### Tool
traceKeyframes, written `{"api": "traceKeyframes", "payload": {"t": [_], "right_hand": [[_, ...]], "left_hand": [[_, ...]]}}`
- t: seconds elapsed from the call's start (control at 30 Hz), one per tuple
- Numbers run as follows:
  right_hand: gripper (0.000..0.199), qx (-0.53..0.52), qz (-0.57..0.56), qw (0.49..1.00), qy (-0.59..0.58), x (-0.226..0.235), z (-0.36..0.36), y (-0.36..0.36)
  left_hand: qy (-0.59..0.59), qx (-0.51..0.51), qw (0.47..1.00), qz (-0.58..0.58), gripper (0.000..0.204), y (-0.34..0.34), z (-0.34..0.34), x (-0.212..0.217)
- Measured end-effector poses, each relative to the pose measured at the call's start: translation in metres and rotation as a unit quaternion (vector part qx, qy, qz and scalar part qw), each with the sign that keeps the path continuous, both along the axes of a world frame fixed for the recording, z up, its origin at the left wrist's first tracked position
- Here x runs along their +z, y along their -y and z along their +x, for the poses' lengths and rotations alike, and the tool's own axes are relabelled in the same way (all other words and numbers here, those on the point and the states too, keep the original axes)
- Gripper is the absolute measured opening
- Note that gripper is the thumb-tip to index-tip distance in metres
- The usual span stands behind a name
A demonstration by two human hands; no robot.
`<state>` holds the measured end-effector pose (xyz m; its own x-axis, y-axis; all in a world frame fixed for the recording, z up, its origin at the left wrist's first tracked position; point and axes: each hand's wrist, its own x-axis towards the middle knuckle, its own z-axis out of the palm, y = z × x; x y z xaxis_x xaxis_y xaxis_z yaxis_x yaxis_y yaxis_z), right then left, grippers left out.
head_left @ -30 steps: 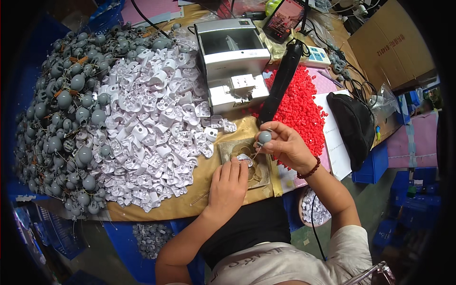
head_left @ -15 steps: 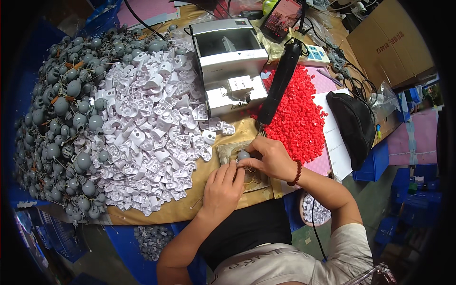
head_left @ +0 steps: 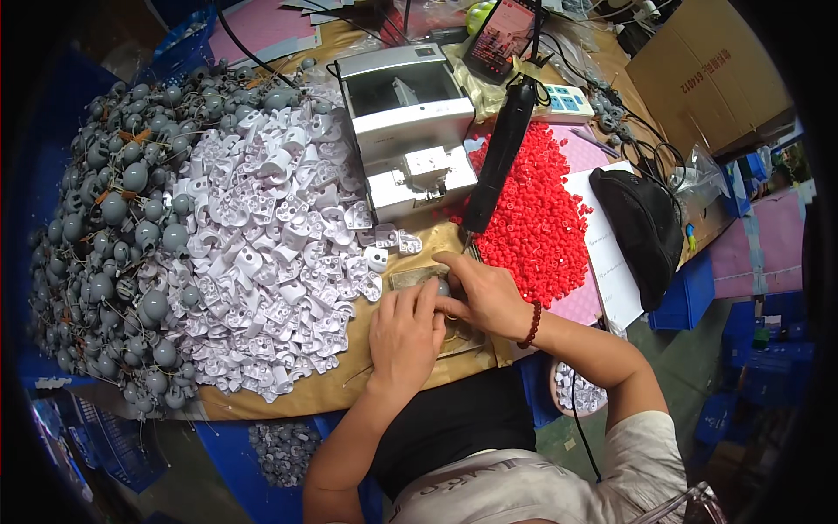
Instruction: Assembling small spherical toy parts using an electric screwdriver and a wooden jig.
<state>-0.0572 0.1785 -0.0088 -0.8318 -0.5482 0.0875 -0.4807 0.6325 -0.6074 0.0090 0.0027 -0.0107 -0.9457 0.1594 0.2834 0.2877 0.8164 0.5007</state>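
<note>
Since a second ago the right hand has dropped beside the left hand, both pinching a small grey part between them.

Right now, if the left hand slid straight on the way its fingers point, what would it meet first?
The left hand points up and right; it would first meet the right hand over the small fixture, probably.

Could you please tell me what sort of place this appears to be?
Probably a small-parts assembly bench in a workshop: a heap of white moulded plastic pieces, a pile of grey round wired parts, and small red plastic caps beside a grey benchtop machine.
</note>
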Motion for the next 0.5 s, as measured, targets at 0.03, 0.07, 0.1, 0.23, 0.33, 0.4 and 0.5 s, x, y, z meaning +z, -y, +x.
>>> {"api": "traceKeyframes", "payload": {"t": [0.03, 0.07, 0.1, 0.23, 0.33, 0.4, 0.5], "right_hand": [[0.058, -0.001, 0.0, 1.0, 0.01, 0.001, -0.002, 0.0], [0.058, 0.007, -0.006, 1.0, 0.01, 0.0, -0.002, -0.001], [0.058, 0.016, -0.012, 1.0, 0.011, -0.001, -0.004, -0.002], [0.054, -0.019, -0.178, 0.983, 0.034, 0.002, -0.034, -0.016], [0.057, -0.242, -0.199, 0.935, -0.164, 0.006, -0.093, -0.033], [0.058, -0.269, -0.197, 0.934, -0.125, 0.009, -0.118, -0.035], [0.057, -0.259, -0.302, 0.918, 0.014, 0.0, -0.137, -0.032]], "left_hand": [[0.001, -0.001, 1.0, 0.002, 0.05, 0.0, -0.001, 0.0], [0.002, -0.001, 1.0, 0.004, 0.048, -0.001, -0.003, 0.0], [0.003, -0.001, 1.0, 0.006, 0.047, -0.001, -0.004, 0.0], [-0.004, -0.01, 1.0, 0.008, 0.042, 0.0, -0.009, -0.001], [-0.002, -0.013, 1.0, 0.013, 0.04, -0.001, -0.009, -0.001], [-0.003, -0.014, 1.0, 0.016, 0.039, -0.001, -0.009, 0.0], [-0.005, -0.013, 1.0, 0.021, 0.039, -0.002, -0.009, 0.001]]}}
